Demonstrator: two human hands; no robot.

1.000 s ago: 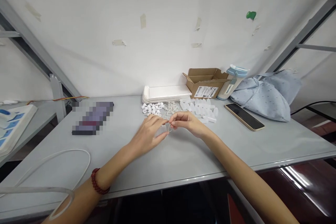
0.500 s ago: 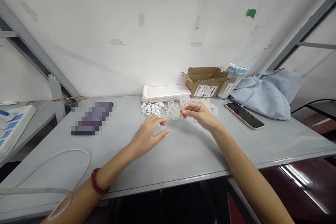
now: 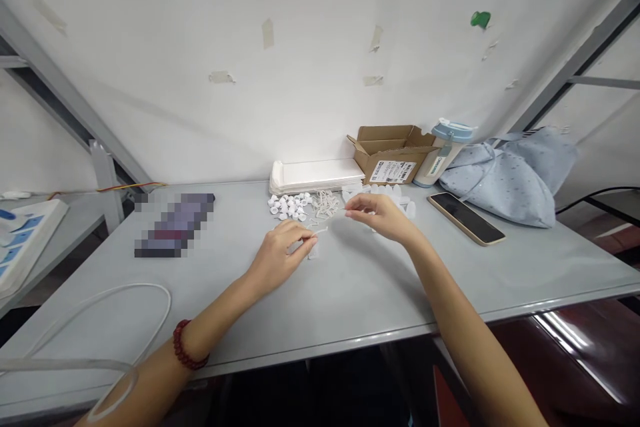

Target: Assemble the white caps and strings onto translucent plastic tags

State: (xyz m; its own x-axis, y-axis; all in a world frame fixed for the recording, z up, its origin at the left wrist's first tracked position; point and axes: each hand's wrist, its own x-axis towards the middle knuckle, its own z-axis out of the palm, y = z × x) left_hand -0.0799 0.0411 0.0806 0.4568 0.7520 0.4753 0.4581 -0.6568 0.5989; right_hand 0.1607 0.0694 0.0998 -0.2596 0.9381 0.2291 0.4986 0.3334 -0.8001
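Observation:
My left hand (image 3: 281, 252) is closed in a pinch on a short white cord (image 3: 321, 231), whose end sticks out to the right of the fingertips. Just under those fingertips shows a small translucent piece (image 3: 313, 252); whether the hand touches it I cannot tell. My right hand (image 3: 379, 215) is also pinched, thumb against index finger, and what lies between them is too small to make out. Beyond the hands lie a pile of white caps (image 3: 290, 205) and a heap of white cords (image 3: 327, 203). Translucent cups (image 3: 395, 193) sit behind my right hand, partly hidden.
Along the wall stand a stack of white trays (image 3: 320, 175), an open cardboard box (image 3: 393, 157) and a bottle (image 3: 445, 153). A phone (image 3: 466, 218) and a blue fabric bag (image 3: 505, 180) are at right. A pixelated dark object (image 3: 180, 223) and a looped cable (image 3: 165, 303) are at left.
My left hand's thumb and fingers have come together on the white cord; they were apart before. The cord loop that hung by my right fingertips no longer shows there.

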